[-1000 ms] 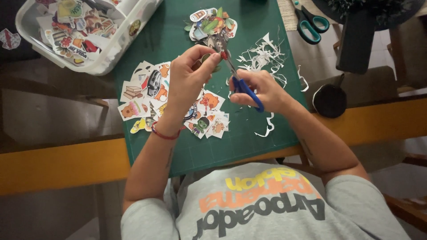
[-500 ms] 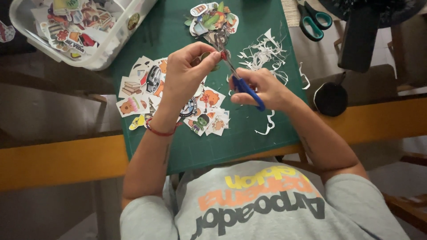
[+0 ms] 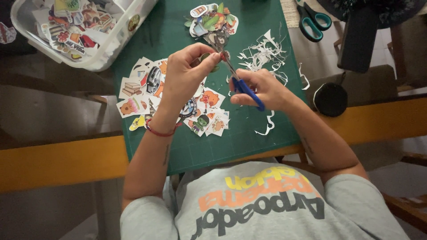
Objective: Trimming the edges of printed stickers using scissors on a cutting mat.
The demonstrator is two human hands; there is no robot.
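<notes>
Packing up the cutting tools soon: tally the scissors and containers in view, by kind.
Blue-handled scissors, in the right hand: 1
Teal-handled scissors, lying by the green mat: 1
Clear plastic tub of cut-outs: 1
Total: 3

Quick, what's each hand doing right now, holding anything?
Left hand: closed, pinching a small sticker cutout between fingertips.
Right hand: closed around blue-handled scissors, blades at the cutout.
</notes>
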